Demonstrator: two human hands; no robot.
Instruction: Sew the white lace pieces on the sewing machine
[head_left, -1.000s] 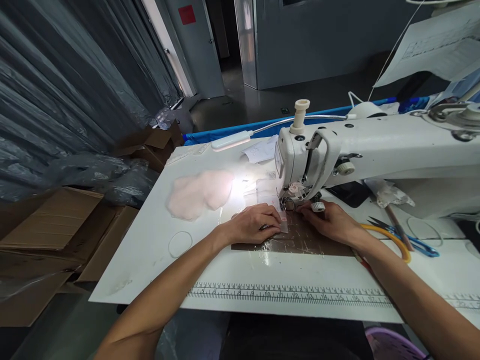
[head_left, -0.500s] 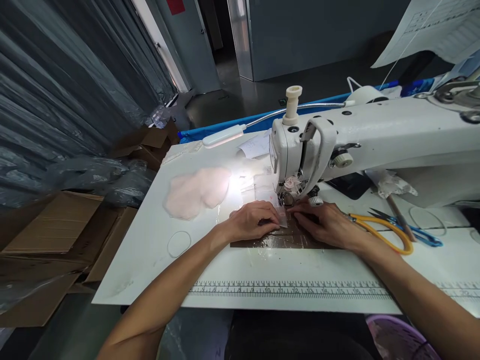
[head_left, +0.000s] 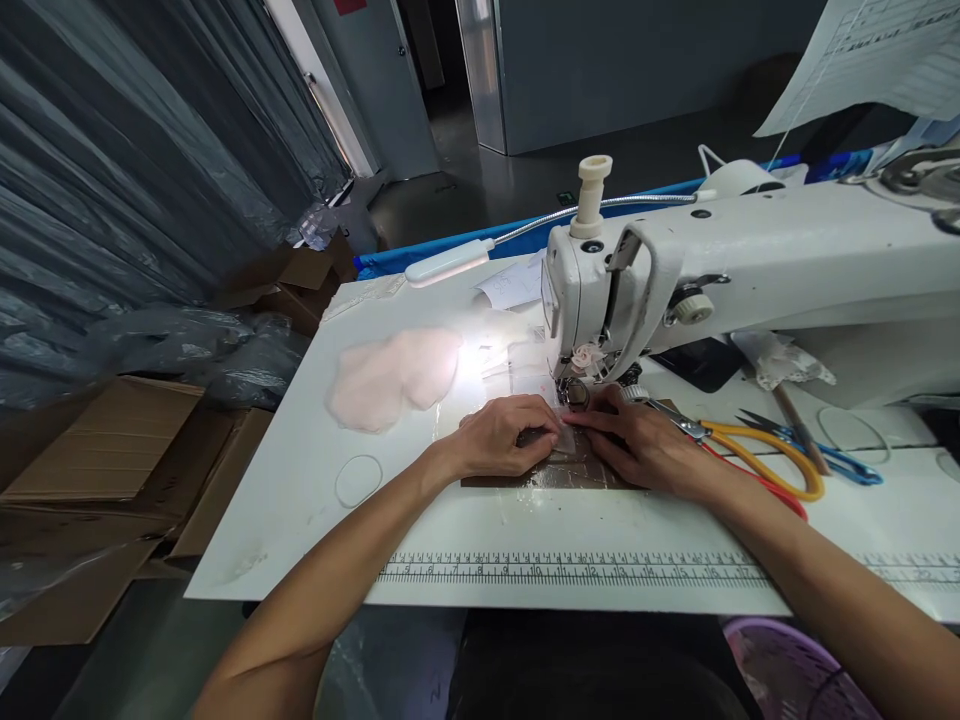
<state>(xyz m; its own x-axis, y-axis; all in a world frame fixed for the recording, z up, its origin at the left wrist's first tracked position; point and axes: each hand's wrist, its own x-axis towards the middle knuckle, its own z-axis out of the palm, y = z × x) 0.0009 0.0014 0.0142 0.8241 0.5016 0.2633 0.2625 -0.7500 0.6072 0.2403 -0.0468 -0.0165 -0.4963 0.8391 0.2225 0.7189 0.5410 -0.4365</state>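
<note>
Under the presser foot (head_left: 576, 394) | your left hand (head_left: 504, 436) lies flat, fingers together, pressing the clear patch (head_left: 564, 440) | right hand (head_left: 639, 445) pins its right edge | patch lies between both fingertips.

Both forearms come in bare from the bottom edge, no sleeves in view. The left hand (head_left: 504, 438) shows no ring or glove, and the right hand (head_left: 639, 446) is bare too, nails short.
</note>
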